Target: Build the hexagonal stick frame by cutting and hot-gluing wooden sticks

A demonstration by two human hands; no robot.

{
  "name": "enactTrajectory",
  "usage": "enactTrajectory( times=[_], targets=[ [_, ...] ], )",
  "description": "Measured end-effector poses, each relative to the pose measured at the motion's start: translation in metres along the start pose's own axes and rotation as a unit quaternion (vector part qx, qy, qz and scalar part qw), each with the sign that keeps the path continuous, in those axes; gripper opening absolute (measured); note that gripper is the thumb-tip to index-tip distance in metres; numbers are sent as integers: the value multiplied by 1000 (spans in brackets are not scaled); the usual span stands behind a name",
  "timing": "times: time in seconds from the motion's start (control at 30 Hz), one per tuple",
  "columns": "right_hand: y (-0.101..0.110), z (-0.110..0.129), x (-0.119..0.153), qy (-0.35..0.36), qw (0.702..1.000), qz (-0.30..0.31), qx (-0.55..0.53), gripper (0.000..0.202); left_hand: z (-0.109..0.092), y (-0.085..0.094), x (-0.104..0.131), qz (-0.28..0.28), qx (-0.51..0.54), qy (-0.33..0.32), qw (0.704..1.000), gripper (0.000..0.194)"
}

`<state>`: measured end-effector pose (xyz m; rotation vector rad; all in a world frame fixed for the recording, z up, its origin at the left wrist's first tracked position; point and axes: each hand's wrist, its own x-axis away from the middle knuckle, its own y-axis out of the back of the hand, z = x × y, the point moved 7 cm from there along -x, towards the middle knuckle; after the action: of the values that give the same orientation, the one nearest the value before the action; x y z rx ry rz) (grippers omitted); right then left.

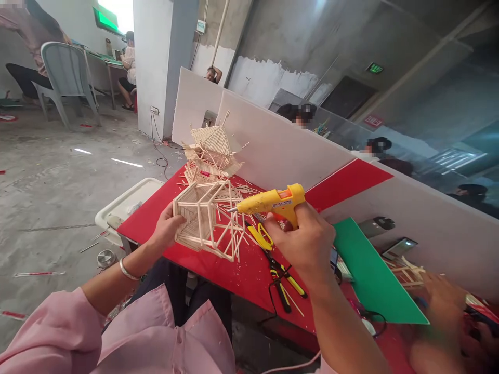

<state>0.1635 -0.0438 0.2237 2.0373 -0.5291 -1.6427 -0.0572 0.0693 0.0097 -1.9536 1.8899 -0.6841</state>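
Note:
My left hand (pixel 167 227) grips the left side of a wooden stick frame (pixel 200 223), a box-like lattice of thin sticks with one slatted wall, held over the red table (pixel 218 275). In my right hand (pixel 302 228) is a yellow glue gun (pixel 271 201), its metal nozzle pointing left at the frame's upper right bars. Behind the frame stands a stick-built pagoda-like model (pixel 214 145) with slatted roofs. Yellow-handled scissors (pixel 260 236) and black-and-yellow pliers (pixel 281 280) lie below the glue gun.
Loose sticks are scattered over the table. A white partition (pixel 273 140) rises behind it. A green board (pixel 376 272) stands at the right, with a co-worker's blurred hand (pixel 444 296) beyond. A white stool (pixel 146 192) is at the left. Other people sit farther off.

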Motion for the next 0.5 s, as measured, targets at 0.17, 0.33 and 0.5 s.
enactTrajectory(
  times=[0.17,0.33,0.5],
  targets=[
    [5,9,-4,29,999,-28,31,18,-21,-8,5,8,-59,-44,997,44],
    [11,14,-2,62,993,-55,82,20,-37,-15,7,21,-117,-61,991,44],
    [13,13,0,72,990,-43,113,14,-41,-16,5,32,-156,-51,986,47]
  ],
)
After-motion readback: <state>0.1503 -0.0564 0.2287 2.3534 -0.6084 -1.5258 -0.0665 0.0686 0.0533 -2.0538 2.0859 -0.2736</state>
